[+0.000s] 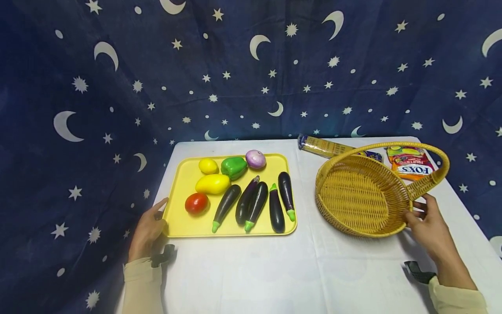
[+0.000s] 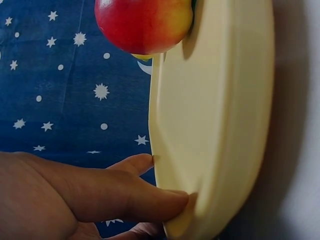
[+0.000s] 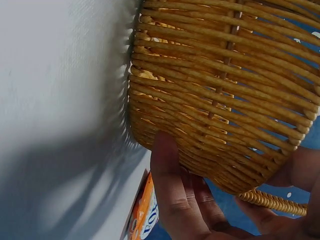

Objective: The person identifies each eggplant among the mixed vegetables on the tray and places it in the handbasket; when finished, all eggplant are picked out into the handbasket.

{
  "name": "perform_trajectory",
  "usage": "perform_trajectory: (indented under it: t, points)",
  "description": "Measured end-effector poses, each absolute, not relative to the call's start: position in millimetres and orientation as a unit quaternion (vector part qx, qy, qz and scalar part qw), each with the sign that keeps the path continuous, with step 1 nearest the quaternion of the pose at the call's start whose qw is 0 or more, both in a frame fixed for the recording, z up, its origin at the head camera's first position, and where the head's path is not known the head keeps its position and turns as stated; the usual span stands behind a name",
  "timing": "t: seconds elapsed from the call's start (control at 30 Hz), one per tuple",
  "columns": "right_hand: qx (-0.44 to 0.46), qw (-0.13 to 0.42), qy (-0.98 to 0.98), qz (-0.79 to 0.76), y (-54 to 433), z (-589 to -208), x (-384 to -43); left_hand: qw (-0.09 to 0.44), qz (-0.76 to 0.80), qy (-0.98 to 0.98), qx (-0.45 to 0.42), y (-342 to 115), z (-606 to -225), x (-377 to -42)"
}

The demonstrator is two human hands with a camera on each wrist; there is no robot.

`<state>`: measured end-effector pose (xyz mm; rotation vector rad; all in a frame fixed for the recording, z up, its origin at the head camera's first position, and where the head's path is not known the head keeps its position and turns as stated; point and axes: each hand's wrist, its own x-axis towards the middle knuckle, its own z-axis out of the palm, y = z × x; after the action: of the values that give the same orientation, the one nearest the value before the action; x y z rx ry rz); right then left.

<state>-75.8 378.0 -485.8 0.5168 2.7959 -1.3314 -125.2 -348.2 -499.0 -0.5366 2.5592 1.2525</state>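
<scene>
My left hand (image 1: 147, 229) grips the left edge of a yellow tray (image 1: 176, 218); in the left wrist view its thumb (image 2: 172, 204) lies over the rim. On the tray are a tomato (image 1: 197, 204), a yellow mango (image 1: 213, 184), a lemon (image 1: 208, 166), a green bell pepper (image 1: 234, 168), a purple onion (image 1: 256, 159) and several eggplants (image 1: 276, 211). At the right, my right hand (image 1: 429, 229) holds the side wall of a bare wicker basket (image 1: 353, 200) below its arched handle. Fingers (image 3: 172, 185) press the woven outside in the right wrist view.
Behind the basket lie a long packet of spaghetti (image 1: 321, 146) and a red and orange Fox's bag (image 1: 409, 161). A white cloth (image 1: 255, 270) covers the table. Dark blue fabric (image 1: 231, 56) with moons and stars hangs along its back and left side.
</scene>
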Motion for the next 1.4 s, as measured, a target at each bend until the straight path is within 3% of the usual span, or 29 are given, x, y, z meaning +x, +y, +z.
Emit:
perform_trajectory:
  t: [0.53,1.4]
  points:
    - [0.153,0.015,0.899,-0.410,362,-484,-77,0.170,0.470,0.836,-0.224,-354,-496,-124]
    - [0.154,0.022,0.901,-0.406,346,-484,-79,0.177,0.470,0.835,-0.223,-357,-497,-125]
